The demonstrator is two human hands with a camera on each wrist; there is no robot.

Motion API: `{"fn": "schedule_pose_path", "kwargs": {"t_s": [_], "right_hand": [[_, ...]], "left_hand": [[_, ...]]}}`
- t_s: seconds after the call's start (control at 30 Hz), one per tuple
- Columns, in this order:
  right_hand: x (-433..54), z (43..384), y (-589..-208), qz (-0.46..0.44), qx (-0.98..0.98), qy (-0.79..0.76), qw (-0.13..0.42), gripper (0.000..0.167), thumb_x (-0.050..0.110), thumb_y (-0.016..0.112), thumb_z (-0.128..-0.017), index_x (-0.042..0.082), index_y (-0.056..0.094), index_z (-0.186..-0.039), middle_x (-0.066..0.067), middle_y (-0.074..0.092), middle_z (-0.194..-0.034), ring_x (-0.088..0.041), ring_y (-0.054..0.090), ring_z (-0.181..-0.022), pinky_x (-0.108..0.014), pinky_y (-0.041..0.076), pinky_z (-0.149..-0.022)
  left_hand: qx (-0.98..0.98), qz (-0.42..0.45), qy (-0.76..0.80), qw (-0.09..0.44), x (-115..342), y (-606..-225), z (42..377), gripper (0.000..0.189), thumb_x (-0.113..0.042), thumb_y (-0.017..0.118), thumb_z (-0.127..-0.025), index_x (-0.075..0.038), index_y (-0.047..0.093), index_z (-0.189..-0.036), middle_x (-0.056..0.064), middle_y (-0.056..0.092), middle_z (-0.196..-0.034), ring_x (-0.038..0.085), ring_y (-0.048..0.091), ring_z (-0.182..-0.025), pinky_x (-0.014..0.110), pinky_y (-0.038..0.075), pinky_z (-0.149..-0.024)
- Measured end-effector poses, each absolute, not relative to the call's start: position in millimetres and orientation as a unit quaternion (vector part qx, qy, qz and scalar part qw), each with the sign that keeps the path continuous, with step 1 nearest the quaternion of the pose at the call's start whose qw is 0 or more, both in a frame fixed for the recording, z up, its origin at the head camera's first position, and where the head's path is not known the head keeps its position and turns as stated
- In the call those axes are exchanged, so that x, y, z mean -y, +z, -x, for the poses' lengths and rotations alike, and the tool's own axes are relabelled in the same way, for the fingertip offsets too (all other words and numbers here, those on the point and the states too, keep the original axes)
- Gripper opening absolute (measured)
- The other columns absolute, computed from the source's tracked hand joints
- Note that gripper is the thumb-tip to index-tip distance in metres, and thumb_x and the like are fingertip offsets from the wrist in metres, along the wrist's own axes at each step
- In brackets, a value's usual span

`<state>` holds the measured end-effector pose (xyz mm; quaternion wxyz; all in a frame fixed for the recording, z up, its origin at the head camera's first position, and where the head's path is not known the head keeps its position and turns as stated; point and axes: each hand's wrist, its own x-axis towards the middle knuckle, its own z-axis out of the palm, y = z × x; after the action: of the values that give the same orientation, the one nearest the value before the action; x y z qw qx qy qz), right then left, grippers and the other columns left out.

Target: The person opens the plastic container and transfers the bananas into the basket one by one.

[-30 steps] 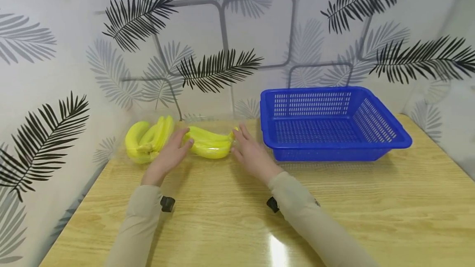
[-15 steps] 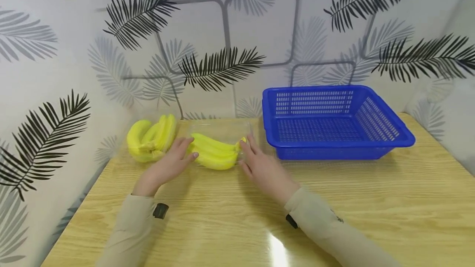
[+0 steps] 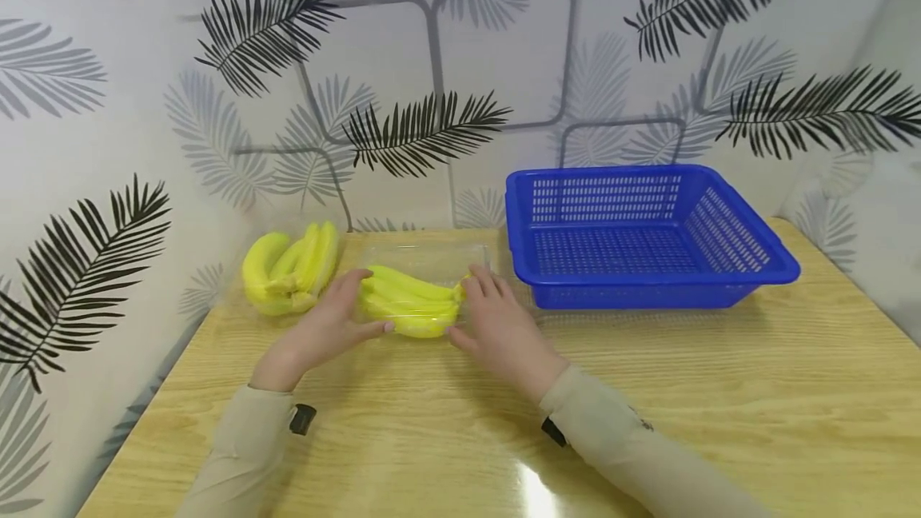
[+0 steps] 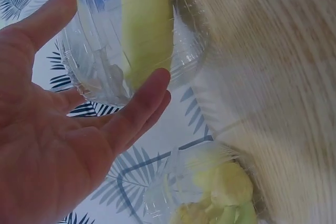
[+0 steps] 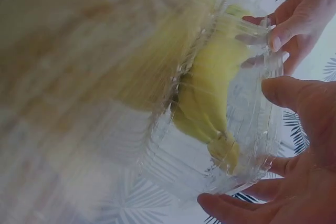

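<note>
A clear plastic box (image 3: 432,253) with a bunch of yellow bananas (image 3: 412,304) inside stands between my two hands. My left hand (image 3: 312,344) holds its left end, thumb along the near side and fingers at the end wall. At the opposite end, my right hand (image 3: 512,334) grips the box with the thumb low in front and the fingers over the corner near the banana stem. In the right wrist view the stem (image 5: 224,153) shows through the plastic beside the right fingers. The left wrist view shows the left fingertips (image 4: 157,80) against the box wall.
To the left, close to my left hand, sits another clear package with bananas (image 3: 289,272). A blue slotted basket (image 3: 651,284) stands at the back right. The wooden table (image 3: 432,422) meets a leaf-patterned wall (image 3: 518,62) at its back edge.
The box of bananas has come from the back of the table toward me, with both hands on it. Both thumbs have shifted lower onto its near side. Basket and other package stay put.
</note>
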<state>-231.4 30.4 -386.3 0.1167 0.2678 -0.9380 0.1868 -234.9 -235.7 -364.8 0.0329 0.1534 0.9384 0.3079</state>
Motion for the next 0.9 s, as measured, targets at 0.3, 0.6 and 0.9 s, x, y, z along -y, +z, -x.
{"fn": "schedule_pose_path", "kwargs": {"t_s": [0.3,0.6,0.9], "right_hand": [[-27.9,236.9,-383.6,-0.298,0.928,0.154,0.162,0.062,0.041,0.070,-0.091,0.002,0.050,-0.135,-0.026,0.048,-0.141,-0.037,0.057,-0.118,-0.043,0.050,-0.094],[-24.3,239.7,-375.9,-0.317,0.922,0.141,0.173,0.062,0.021,0.079,-0.084,0.006,0.053,-0.137,-0.030,0.054,-0.132,-0.011,0.043,-0.043,-0.024,0.041,-0.041],[-25.2,241.8,-371.3,-0.337,0.915,0.109,0.196,0.048,0.028,0.077,-0.082,0.005,0.068,-0.124,-0.019,0.065,-0.122,-0.012,0.043,-0.047,-0.025,0.037,-0.039]], "left_hand": [[-0.941,-0.159,0.300,0.015,235.1,-368.2,236.2,0.094,-0.037,0.079,-0.083,0.004,0.024,-0.147,0.032,0.027,-0.145,0.045,0.034,-0.134,0.058,0.032,-0.108],[-0.956,-0.156,0.250,-0.006,231.2,-367.3,234.6,0.094,-0.042,0.078,-0.083,0.003,0.026,-0.147,0.036,0.038,-0.137,0.048,0.046,-0.124,0.058,0.040,-0.102],[-0.944,-0.165,0.286,0.010,239.5,-368.5,239.4,0.096,-0.038,0.079,-0.083,0.002,0.023,-0.149,0.033,0.036,-0.144,0.046,0.042,-0.129,0.057,0.037,-0.104]]}}
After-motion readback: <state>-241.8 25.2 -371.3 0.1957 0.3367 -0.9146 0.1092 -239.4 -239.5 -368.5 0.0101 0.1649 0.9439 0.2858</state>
